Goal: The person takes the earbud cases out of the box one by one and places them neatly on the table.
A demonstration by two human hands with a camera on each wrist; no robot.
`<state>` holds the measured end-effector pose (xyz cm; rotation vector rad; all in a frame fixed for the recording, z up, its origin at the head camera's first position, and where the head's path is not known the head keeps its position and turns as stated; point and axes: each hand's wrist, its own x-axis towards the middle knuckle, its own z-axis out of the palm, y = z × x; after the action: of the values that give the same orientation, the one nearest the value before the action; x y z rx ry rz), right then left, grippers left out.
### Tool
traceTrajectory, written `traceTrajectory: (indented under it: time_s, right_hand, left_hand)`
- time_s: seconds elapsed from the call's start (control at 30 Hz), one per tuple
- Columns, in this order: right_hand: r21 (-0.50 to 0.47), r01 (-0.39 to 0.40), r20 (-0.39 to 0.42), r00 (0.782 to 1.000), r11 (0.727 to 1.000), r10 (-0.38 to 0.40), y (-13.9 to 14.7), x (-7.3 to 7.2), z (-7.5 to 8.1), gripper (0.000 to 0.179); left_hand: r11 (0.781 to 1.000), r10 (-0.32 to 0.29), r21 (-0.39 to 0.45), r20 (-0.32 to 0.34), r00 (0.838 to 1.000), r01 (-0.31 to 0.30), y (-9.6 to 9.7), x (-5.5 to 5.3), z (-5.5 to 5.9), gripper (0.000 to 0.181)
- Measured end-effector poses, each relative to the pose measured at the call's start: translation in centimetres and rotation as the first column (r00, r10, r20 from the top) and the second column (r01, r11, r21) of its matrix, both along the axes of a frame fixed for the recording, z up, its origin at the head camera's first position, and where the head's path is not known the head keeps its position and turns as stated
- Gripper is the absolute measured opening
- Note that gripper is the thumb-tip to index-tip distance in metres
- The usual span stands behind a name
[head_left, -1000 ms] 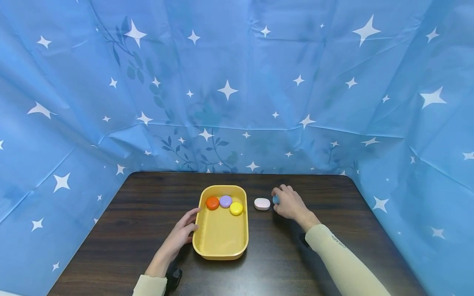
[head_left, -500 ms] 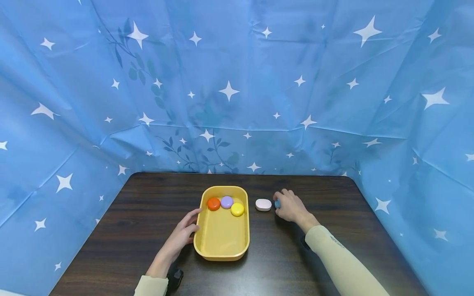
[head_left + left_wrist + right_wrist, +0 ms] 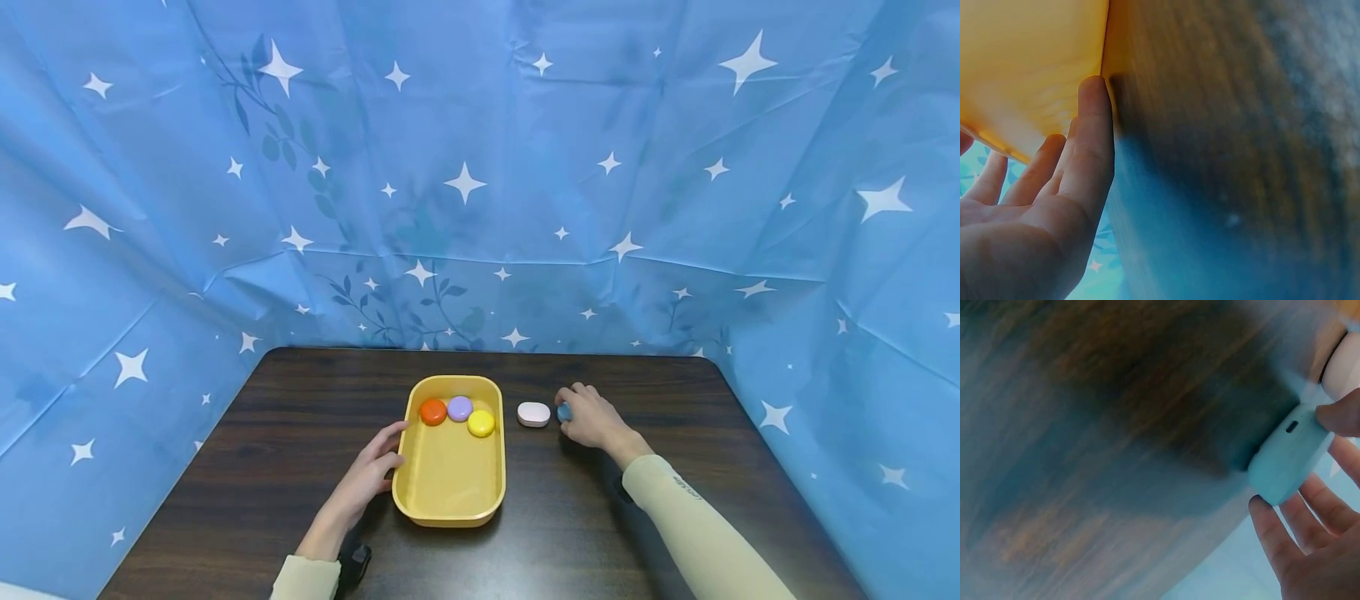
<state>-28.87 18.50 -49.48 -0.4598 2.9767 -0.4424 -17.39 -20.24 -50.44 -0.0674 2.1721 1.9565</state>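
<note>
My right hand [image 3: 592,419] pinches a light blue earbud case [image 3: 1291,453] between the thumb and the fingers, close over the dark table. A small port slot shows on the case in the right wrist view. Just left of it lies a pale pink, rounded case [image 3: 533,414]. My left hand [image 3: 363,475] touches the left side of a yellow tray [image 3: 448,520], with fingertips at the rim and along the outer wall. Inside the tray, at its far end, lie an orange round case [image 3: 432,412], a purple one [image 3: 460,408] and a yellow one [image 3: 481,423].
The dark wood table [image 3: 315,400] reaches back to a blue curtain [image 3: 480,183] with white stars, which also hangs along both sides. The tray's raised walls stand between my two hands.
My right hand has come down slightly with the blue earbud case, now level with the pink case in the head view. The left hand and the tray have stayed put.
</note>
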Motion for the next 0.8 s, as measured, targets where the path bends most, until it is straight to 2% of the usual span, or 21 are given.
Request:
traceTrajectory:
  time_s: [0.2,0.43,0.8]
  right_hand:
    - [-0.043,-0.013,-0.02,1.0,0.999,0.012,0.3,0.0,0.9,0.033]
    - [-0.069,0.007,0.001,1.0,0.998,-0.007,0.3,0.4,2.4,0.031]
    - [-0.118,-0.028,-0.12,0.993,0.993,0.014,-0.8,1.7,4.0,0.028]
  left_hand:
    - [1.0,-0.002,-0.008,-0.004,1.0,0.002,0.0,0.0,0.1,0.055]
    - [1.0,-0.012,-0.008,0.004,1.0,0.012,0.2,-0.1,0.0,0.055]
    - [1.0,-0.002,-0.011,0.001,1.0,0.002,0.0,0.0,0.1,0.055]
